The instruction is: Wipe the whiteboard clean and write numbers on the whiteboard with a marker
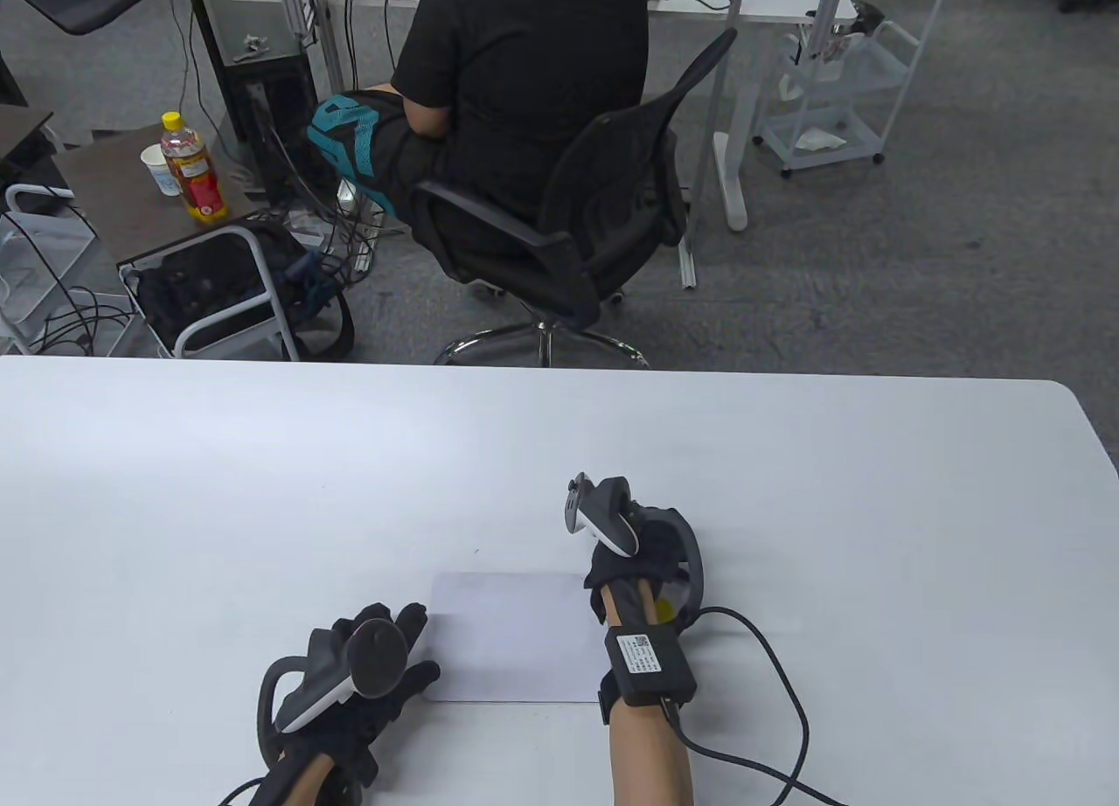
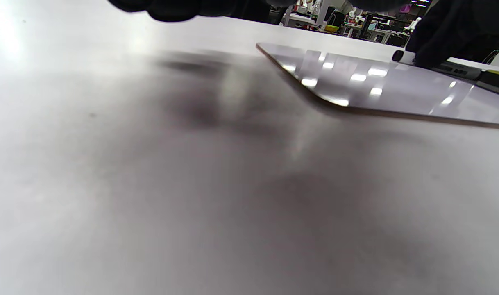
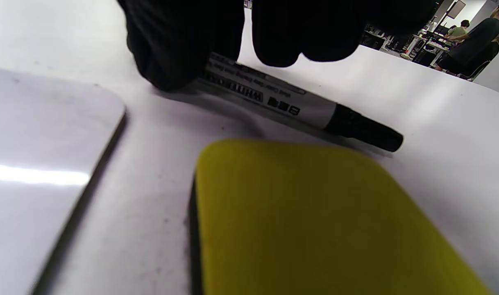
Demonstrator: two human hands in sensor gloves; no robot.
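A small blank whiteboard (image 1: 507, 635) (image 2: 376, 86) (image 3: 36, 155) lies flat on the white table (image 1: 262, 491) near its front edge. My left hand (image 1: 411, 649) (image 2: 171, 10) rests with straight, spread fingers on the board's left edge. My right hand (image 1: 629, 561) (image 3: 229, 61) is just past the board's right side. Its gloved fingers pinch a black-capped whiteboard marker (image 3: 274, 102) (image 2: 458, 67) that lies low on the table. A yellow eraser (image 3: 315, 217) (image 1: 669, 609) sits right beside the marker, under my right wrist.
Beyond the table's far edge a person (image 1: 524, 98) sits in a black office chair (image 1: 568, 255), facing away. A cable (image 1: 769, 692) loops from my right wrist across the table. Carts and a drink bottle (image 1: 192, 168) stand off to the far left.
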